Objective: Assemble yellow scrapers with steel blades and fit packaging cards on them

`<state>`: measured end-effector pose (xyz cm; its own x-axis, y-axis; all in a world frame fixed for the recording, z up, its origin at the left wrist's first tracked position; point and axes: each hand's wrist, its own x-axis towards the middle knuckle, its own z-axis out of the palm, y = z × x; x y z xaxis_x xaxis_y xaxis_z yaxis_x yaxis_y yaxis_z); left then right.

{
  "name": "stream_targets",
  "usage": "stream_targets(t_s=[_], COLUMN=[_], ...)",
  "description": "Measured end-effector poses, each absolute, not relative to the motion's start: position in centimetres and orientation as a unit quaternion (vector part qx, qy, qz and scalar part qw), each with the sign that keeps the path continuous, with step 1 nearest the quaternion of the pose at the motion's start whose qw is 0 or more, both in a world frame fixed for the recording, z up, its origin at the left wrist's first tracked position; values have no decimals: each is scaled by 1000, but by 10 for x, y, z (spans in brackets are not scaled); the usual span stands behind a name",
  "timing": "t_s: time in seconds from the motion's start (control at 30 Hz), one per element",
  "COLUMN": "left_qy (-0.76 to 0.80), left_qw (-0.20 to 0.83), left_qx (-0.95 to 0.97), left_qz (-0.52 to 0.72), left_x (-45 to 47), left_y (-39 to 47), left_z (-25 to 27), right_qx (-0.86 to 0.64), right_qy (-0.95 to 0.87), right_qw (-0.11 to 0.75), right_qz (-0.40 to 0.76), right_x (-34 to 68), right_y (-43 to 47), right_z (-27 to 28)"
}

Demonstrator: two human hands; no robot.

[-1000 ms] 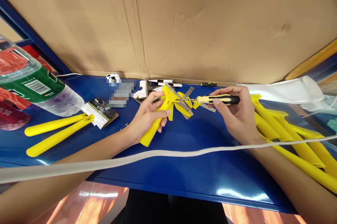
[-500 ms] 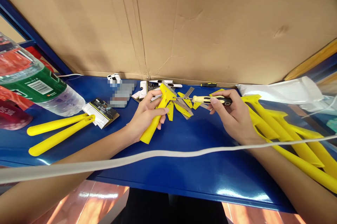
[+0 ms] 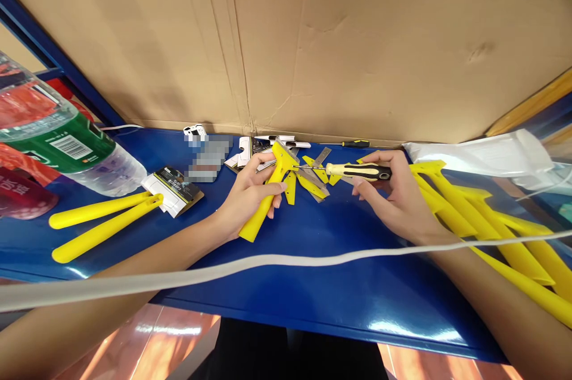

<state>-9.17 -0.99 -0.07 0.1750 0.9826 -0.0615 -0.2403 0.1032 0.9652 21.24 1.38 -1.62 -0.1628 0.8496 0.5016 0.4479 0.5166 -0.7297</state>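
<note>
Left hand [image 3: 250, 189] clamped round the yellow scraper [image 3: 261, 210], held above the surface [image 3: 322, 296], metal strip showing along its head. Right hand [image 3: 393, 195] grips the screwdriver [image 3: 357, 171] right of the scraper, shaft pointing at the head's right side; whether the tip sits in a screw is too small to tell. Hands apart, one each side.

Progress, my judgement: this piece is mid-job. Strip is on the head, screw work looks unfinished; fastening or loosening, can't tell.

Just right of the scraper head, yellow plates [image 3: 290, 188] and metal blades [image 3: 322, 156] lie loose, so those look undone. Well right of the scraper, a stack of yellow handles [image 3: 482, 207] lies aside; ready or waiting, unclear. Left of the scraper, two slim handles [image 3: 107, 228] lie against a printed card [image 3: 179, 189], not in use.
</note>
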Motion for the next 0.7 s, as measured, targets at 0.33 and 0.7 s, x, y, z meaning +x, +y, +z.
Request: stream_targets(t_s=[0.33,0.7], left_qy=[411,397], left_qw=[611,603], left_qx=[460,487], left_qz=[495,491], left_x=[-92,-92], left_y=[-10,-10], left_z=[2,0], right_qx=[-483,-525], right_qy=[-726,-706], right_qw=[436,403], right_qz=[221,251], right_x=[211,207], right_y=[11,8], right_z=[-7,5])
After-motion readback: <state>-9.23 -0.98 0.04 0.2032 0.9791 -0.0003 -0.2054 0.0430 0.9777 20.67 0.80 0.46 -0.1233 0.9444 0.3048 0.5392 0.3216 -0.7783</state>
